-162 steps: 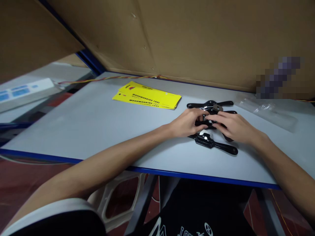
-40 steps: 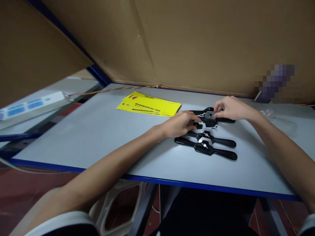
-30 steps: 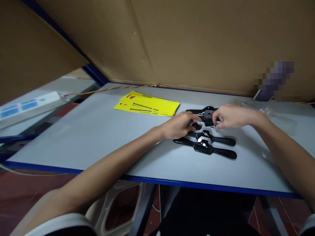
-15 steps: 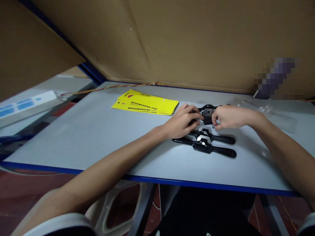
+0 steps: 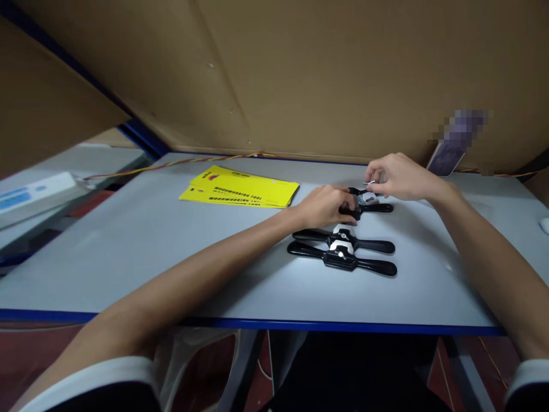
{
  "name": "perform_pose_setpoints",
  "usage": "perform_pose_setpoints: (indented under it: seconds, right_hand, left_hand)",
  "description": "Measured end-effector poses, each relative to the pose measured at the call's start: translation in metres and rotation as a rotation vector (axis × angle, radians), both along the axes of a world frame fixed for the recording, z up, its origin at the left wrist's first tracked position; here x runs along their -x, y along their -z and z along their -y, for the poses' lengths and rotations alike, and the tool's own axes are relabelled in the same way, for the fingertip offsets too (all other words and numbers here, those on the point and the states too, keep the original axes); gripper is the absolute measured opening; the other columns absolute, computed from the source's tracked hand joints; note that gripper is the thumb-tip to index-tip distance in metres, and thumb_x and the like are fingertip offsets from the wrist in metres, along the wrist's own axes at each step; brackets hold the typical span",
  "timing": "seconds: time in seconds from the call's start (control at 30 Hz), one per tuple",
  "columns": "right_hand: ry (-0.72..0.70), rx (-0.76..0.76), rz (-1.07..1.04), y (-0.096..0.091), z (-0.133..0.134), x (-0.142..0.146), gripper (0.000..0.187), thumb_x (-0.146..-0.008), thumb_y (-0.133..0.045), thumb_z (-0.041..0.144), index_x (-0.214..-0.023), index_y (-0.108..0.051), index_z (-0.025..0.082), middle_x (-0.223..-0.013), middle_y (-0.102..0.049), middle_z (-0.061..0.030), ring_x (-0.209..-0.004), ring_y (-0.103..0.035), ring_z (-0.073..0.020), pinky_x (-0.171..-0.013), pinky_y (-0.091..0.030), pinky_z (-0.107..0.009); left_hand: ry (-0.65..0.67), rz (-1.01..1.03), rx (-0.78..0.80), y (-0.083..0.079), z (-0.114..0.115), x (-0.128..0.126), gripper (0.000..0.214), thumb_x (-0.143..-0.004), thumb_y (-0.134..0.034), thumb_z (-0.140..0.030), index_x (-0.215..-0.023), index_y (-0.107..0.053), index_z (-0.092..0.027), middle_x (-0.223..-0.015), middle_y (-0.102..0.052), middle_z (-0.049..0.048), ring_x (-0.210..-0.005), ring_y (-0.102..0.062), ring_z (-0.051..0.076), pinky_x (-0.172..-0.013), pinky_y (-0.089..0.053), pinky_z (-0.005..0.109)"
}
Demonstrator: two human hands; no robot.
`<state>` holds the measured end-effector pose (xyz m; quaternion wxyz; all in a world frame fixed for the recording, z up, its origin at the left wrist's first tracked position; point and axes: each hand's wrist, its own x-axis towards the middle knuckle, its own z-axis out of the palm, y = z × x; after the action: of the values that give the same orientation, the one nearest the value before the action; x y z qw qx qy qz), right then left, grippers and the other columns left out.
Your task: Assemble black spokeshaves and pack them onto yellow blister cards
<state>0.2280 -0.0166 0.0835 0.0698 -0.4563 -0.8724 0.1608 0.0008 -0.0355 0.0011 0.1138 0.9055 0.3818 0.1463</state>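
Observation:
My left hand (image 5: 326, 205) is closed around the left side of a black spokeshave (image 5: 377, 209), hiding its left handle; a silvery plate shows at the middle of that tool. Beyond it, partly covered, lies another black spokeshave (image 5: 355, 190). Above these my right hand (image 5: 397, 176) pinches a small shiny metal piece (image 5: 369, 182), too small to make out exactly. Nearer to me rest two more black spokeshaves, a front one (image 5: 377, 266) and one just behind it (image 5: 375, 246), each with a silver plate and screw at its centre.
Yellow printed cards (image 5: 244, 186) lie stacked left of my left hand. A phone-like purple object (image 5: 448, 155) leans at the back right against the brown board (image 5: 300, 74). A white power strip (image 5: 38, 189) sits at far left, its twisted cable running along the table's back edge.
My right hand has lifted away from the spokeshave, up and back, with the small metal piece in its fingers. My left hand stays on the tool. The camera view has shifted slightly.

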Motion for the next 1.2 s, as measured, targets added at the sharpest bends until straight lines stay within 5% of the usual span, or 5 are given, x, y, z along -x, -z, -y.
perform_pose_setpoints:
  seconds: [0.37,0.6,0.83,0.97,1.2]
  right_hand:
    - [-0.119,0.134,-0.038,-0.01,0.001,-0.01,0.017,-0.087,-0.073,0.038,-0.096,-0.077,0.023,-0.092,-0.081,-0.0047,-0.085,-0.074,-0.0244,-0.082,-0.052,-0.037]
    - [-0.122,0.082,0.025,-0.003,-0.002,-0.008,0.016,-0.084,-0.07,0.028,-0.098,-0.075,0.023,-0.091,-0.08,-0.0048,-0.082,-0.071,-0.023,-0.079,-0.048,-0.036]
    - [-0.13,0.074,0.013,0.016,-0.004,0.007,0.02,-0.083,-0.07,0.028,-0.101,-0.075,0.022,-0.09,-0.08,-0.002,-0.083,-0.07,-0.0198,-0.082,-0.045,-0.032]
    - [-0.182,0.128,0.019,0.02,0.002,0.014,0.017,-0.088,-0.065,0.028,-0.099,-0.078,0.022,-0.089,-0.08,-0.0017,-0.076,-0.069,-0.0177,-0.075,-0.044,-0.031]
    - [-0.222,0.09,0.04,0.025,0.005,0.02,0.02,-0.09,-0.064,0.023,-0.1,-0.082,0.022,-0.087,-0.08,-0.0026,-0.074,-0.068,-0.0173,-0.072,-0.043,-0.03]
  left_hand:
    - [-0.005,0.238,-0.092,0.007,-0.01,0.007,0.008,-0.093,-0.072,-0.021,-0.099,-0.077,-0.019,-0.096,-0.078,0.0027,-0.079,-0.067,0.015,-0.077,-0.05,0.026]
    - [0.034,0.311,-0.156,0.003,-0.016,0.013,0.02,-0.103,-0.062,-0.032,-0.111,-0.076,-0.019,-0.113,-0.076,0.0099,-0.1,-0.069,0.02,-0.089,-0.054,0.032]
    - [0.009,0.447,-0.312,0.01,-0.015,0.032,0.027,-0.096,-0.058,-0.04,-0.096,-0.074,-0.019,-0.076,-0.069,0.0032,-0.063,-0.055,0.015,-0.067,-0.048,0.029]
    - [-0.004,0.264,-0.204,0.008,-0.009,0.027,0.033,-0.089,-0.058,-0.037,-0.107,-0.077,-0.018,-0.061,-0.062,-0.0016,-0.052,-0.052,0.014,-0.059,-0.04,0.028]
    - [-0.071,-0.112,-0.025,-0.018,-0.006,0.018,0.047,-0.087,-0.074,-0.045,-0.126,-0.076,-0.02,-0.065,-0.069,0.0023,-0.059,-0.062,0.022,-0.063,-0.038,0.03]
